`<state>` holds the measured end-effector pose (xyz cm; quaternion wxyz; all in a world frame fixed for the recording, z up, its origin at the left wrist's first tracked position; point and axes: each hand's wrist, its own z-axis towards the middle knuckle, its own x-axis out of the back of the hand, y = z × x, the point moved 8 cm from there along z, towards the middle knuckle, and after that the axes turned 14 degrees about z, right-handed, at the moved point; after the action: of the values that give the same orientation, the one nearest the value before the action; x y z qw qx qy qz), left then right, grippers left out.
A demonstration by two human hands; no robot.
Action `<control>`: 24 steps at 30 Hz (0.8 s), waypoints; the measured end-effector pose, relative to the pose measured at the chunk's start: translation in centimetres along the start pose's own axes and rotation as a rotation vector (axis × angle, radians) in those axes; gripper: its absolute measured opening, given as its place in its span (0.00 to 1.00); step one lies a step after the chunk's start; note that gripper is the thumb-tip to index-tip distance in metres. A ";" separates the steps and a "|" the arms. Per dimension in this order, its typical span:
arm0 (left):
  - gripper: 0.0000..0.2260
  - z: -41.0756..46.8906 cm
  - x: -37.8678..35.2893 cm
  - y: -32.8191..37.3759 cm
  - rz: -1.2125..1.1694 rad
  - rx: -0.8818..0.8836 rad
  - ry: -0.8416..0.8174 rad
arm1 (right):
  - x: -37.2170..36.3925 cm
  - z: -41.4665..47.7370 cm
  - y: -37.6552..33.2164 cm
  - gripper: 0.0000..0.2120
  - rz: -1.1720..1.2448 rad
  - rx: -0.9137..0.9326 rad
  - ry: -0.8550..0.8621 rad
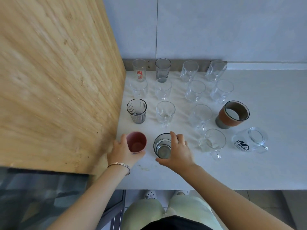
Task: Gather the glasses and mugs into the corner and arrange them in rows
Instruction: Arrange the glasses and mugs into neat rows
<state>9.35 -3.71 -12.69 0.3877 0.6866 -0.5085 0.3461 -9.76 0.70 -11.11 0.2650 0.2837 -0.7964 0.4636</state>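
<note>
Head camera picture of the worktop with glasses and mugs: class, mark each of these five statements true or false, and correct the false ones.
1. The left hand is wrapped around a pink cup. True.
2. The right hand rests on a clear mug with a handle. False: it is on a dark-rimmed glass tumbler with no handle.
3. The brown-sleeved cup lies on its side. False: it stands upright.
4. A glass with red lettering stands in the back row, nearest the wooden panel. True.
5. The mug with a dark printed logo stands between the two hands. False: it is at the right end of the front row.
</note>
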 end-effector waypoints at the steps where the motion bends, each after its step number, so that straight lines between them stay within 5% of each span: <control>1: 0.36 -0.4 -0.6 -0.1 -0.083 0.023 -0.028 | 0.0 -0.1 0.0 0.50 0.005 -0.008 0.011; 6: 0.38 -2.2 -3.0 -1.1 -0.351 0.112 -0.083 | -0.2 -0.7 0.3 0.49 0.028 -0.016 0.020; 24: 0.38 0.2 -2.4 -0.3 -0.492 0.088 0.000 | 0.1 0.2 -0.1 0.47 0.073 -0.023 0.113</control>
<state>9.02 -2.79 -14.94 0.4300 0.8059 -0.3106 0.2629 -9.76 0.44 -11.08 0.2956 0.2248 -0.7952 0.4793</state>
